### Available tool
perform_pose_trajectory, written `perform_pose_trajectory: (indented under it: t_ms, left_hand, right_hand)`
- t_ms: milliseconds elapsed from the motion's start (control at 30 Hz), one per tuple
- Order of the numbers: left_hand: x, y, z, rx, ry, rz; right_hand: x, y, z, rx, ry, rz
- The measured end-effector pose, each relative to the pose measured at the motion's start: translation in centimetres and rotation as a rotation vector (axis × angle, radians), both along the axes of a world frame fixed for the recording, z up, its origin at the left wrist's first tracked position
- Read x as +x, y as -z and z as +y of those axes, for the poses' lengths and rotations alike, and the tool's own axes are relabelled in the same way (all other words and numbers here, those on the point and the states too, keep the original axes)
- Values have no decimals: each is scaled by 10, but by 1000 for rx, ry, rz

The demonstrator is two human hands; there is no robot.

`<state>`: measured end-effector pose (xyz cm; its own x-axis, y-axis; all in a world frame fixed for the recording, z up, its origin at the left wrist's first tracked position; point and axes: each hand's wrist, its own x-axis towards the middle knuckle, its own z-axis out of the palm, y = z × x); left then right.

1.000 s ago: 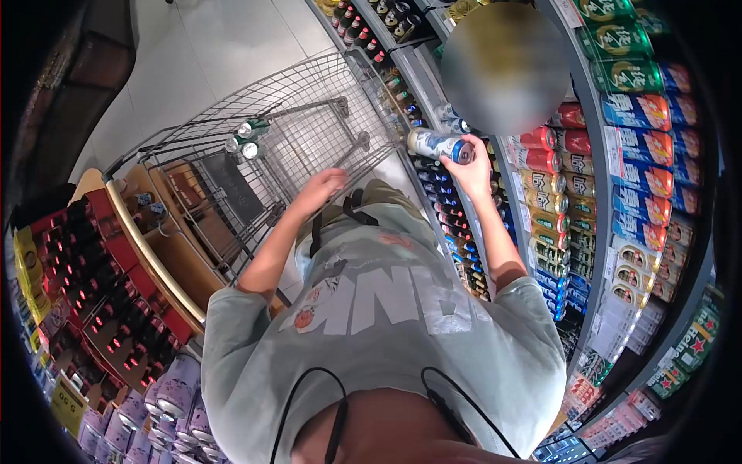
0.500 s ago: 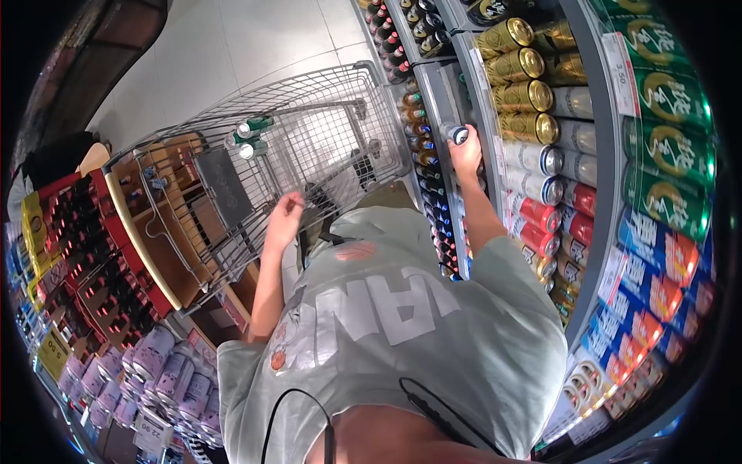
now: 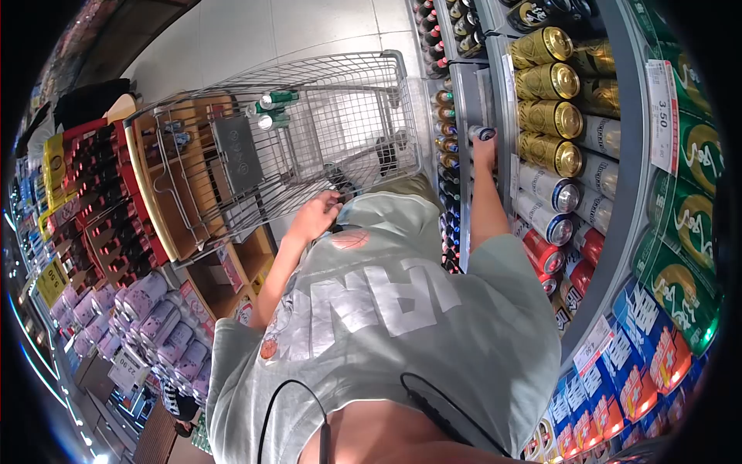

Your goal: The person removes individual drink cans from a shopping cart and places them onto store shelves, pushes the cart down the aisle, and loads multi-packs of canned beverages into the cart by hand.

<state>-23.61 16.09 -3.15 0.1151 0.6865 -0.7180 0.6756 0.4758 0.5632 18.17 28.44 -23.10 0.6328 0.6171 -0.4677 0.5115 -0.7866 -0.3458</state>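
Loosely curled, the left hand (image 3: 313, 218) rests at mid-frame before the waist, near the cart (image 3: 234, 155); whether it holds anything I cannot tell. At upper right, gold cans (image 3: 553, 82) sit in close rows, probably so their fronts show. Further out, above and right of centre, the right hand (image 3: 485, 150) closes around a can (image 3: 481, 132) beside the shelf (image 3: 468, 89), one end left showing, perhaps because gripping the side is firmer. That arm stretches nearly straight. Green cans (image 3: 273, 121) sit together in the cart, upper left.
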Motion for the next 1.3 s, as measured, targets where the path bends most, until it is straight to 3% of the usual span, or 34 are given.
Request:
perform_pose_trajectory:
  t_ms: [267,367,467,600,633,700,800,833,967,1067,1167,1300]
  left_hand:
    - [-10,0,3,-34,74,99]
    - [-14,6,2,-69,84,99]
    - [-33,28,-5,-68,14,13]
    - [-68,38,8,-89,-52,106]
    - [-80,45,13,-56,-86,137]
    - [-110,67,22,11,-151,198]
    - [-169,128,36,139,-216,330]
    - [-185,146,43,136,-243,360]
    - [-228,192,84,43,-389,449]
    - [-244,235,108,53,-458,477]
    - [-239,234,140,-12,-513,466]
    - [-243,286,144,-80,-612,462]
  right_hand:
    - [17,55,-1,99,-5,-47]
    - [10,25,3,66,-18,-38]
    - [23,53,4,20,-21,-3]
    - [0,2,10,-59,-79,-114]
    - [2,12,6,-19,-77,-135]
    - [6,33,-3,64,-69,-178]
    - [-27,-22,-10,105,-201,-309]
    - [-30,-26,-16,50,-167,-235]
    - [-59,-43,-61,360,-392,-468]
    - [-81,-53,-105,247,-364,-405]
    - [-105,-64,-160,91,-307,-337]
    - [-163,-122,-234,7,-330,-220]
